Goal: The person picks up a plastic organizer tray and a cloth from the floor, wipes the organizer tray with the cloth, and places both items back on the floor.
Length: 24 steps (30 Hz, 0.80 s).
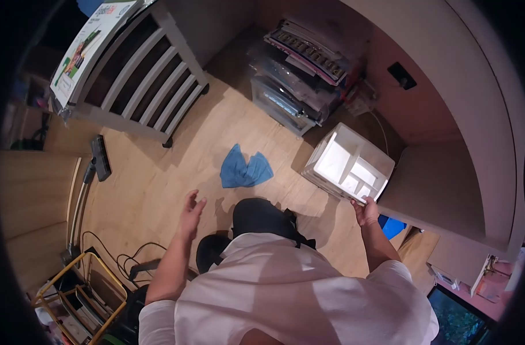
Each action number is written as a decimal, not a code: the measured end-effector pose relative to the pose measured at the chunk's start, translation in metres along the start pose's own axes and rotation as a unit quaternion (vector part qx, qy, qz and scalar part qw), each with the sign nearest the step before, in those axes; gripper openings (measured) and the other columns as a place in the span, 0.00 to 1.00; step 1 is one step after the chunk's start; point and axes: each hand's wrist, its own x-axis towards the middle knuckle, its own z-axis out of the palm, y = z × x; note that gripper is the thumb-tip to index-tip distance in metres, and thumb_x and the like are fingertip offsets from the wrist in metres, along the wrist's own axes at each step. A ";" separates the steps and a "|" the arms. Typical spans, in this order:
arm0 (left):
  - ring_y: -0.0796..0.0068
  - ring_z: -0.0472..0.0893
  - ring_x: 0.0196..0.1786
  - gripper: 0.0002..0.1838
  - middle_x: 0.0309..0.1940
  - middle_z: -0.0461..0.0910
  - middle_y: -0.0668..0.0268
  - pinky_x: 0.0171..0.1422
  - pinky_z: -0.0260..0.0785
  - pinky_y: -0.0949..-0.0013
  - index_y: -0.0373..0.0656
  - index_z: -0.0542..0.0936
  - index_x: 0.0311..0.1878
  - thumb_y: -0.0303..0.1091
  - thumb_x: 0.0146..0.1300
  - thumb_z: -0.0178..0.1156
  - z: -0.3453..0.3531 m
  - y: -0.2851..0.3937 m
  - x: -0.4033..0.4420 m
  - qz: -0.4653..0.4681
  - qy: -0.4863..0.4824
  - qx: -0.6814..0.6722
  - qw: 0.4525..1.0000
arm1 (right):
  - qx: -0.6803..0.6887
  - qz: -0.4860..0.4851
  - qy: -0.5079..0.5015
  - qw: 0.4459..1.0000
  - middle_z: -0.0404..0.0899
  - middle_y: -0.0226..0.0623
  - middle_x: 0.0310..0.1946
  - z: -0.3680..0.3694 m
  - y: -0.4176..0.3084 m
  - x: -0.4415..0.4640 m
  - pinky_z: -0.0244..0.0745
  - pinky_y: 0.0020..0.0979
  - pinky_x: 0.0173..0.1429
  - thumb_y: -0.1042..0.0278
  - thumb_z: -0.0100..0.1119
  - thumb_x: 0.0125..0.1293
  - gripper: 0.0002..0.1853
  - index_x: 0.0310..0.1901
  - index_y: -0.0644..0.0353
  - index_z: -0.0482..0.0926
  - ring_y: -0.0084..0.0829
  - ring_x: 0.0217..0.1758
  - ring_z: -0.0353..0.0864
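Observation:
My left hand (191, 215) hangs over the wooden floor, its fingers apart and nothing in them. Beyond it a crumpled blue cloth (246, 168) lies on the floor, untouched. On the right, my right hand (366, 212) grips the near corner of a white plastic drawer unit (354, 135), with its fingers at the rim. The top of this unit is an open tray split into one large compartment and several smaller ones. It stands slightly turned beside the desk recess.
A grey slatted cart (149, 75) on wheels stands far left with a magazine (90, 52) on top. A vacuum cleaner head (101, 158) and cables lie at left. Stacked papers and packets (303, 63) sit on a clear drawer box (277, 106). A desk panel (446, 184) bounds the right.

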 end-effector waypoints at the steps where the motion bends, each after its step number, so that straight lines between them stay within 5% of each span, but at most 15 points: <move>1: 0.63 0.54 0.70 0.32 0.67 0.56 0.55 0.69 0.50 0.60 0.48 0.62 0.64 0.42 0.59 0.62 -0.002 0.006 0.002 0.041 0.004 0.020 0.999 | 0.000 -0.019 0.003 1.000 0.70 0.45 0.46 -0.011 -0.008 0.011 0.79 0.39 0.43 0.72 0.46 0.58 0.17 0.50 0.65 0.64 0.46 0.46 0.75; 4: 0.64 0.56 0.70 0.28 0.66 0.60 0.55 0.69 0.51 0.63 0.47 0.65 0.62 0.40 0.59 0.62 0.004 0.093 -0.016 0.114 0.028 0.080 0.990 | 0.021 -0.058 0.015 0.998 0.70 0.47 0.44 -0.023 -0.017 0.034 0.80 0.39 0.39 0.72 0.46 0.58 0.17 0.49 0.67 0.64 0.46 0.43 0.76; 7: 0.61 0.56 0.71 0.25 0.70 0.54 0.57 0.70 0.50 0.59 0.46 0.67 0.60 0.37 0.60 0.60 0.007 0.204 -0.026 0.435 0.022 0.149 0.888 | 0.049 -0.049 0.034 0.997 0.71 0.49 0.45 -0.027 -0.019 0.060 0.81 0.40 0.37 0.70 0.45 0.59 0.16 0.48 0.68 0.64 0.48 0.42 0.77; 11: 0.66 0.59 0.69 0.21 0.69 0.56 0.61 0.70 0.52 0.61 0.47 0.70 0.58 0.33 0.61 0.58 0.039 0.316 -0.067 0.533 0.021 0.129 0.836 | 0.086 -0.037 0.042 0.995 0.73 0.50 0.45 -0.042 -0.027 0.087 0.82 0.40 0.36 0.69 0.43 0.60 0.16 0.48 0.68 0.65 0.48 0.43 0.79; 17: 0.68 0.59 0.69 0.19 0.69 0.56 0.63 0.68 0.56 0.62 0.47 0.71 0.57 0.31 0.61 0.57 0.024 0.330 -0.062 0.499 0.039 0.253 0.828 | 0.122 -0.047 0.132 0.983 0.74 0.46 0.39 -0.048 -0.046 0.111 0.79 0.37 0.31 0.64 0.45 0.63 0.13 0.45 0.63 0.68 0.42 0.38 0.79; 20: 0.66 0.59 0.70 0.20 0.69 0.56 0.62 0.69 0.53 0.63 0.45 0.70 0.57 0.29 0.61 0.56 -0.026 0.288 -0.049 0.413 0.048 0.235 0.879 | 0.190 -0.056 0.166 0.966 0.72 0.45 0.43 -0.050 -0.054 0.135 0.78 0.42 0.37 0.61 0.48 0.63 0.14 0.46 0.59 0.69 0.43 0.47 0.75; 21: 0.66 0.58 0.70 0.20 0.69 0.56 0.61 0.70 0.52 0.64 0.44 0.70 0.58 0.28 0.61 0.56 -0.046 0.265 -0.042 0.392 0.073 0.218 0.891 | 0.171 -0.098 0.138 0.971 0.68 0.47 0.52 -0.064 -0.047 0.159 0.76 0.49 0.45 0.58 0.54 0.61 0.19 0.51 0.56 0.68 0.46 0.58 0.68; 24: 0.65 0.56 0.71 0.21 0.68 0.58 0.58 0.72 0.47 0.64 0.42 0.68 0.59 0.29 0.62 0.56 -0.082 0.203 -0.040 0.312 0.129 0.162 0.927 | 0.278 -0.074 0.083 0.954 0.67 0.41 0.58 -0.001 -0.062 0.101 0.73 0.48 0.50 0.54 0.57 0.60 0.25 0.57 0.52 0.68 0.47 0.53 0.71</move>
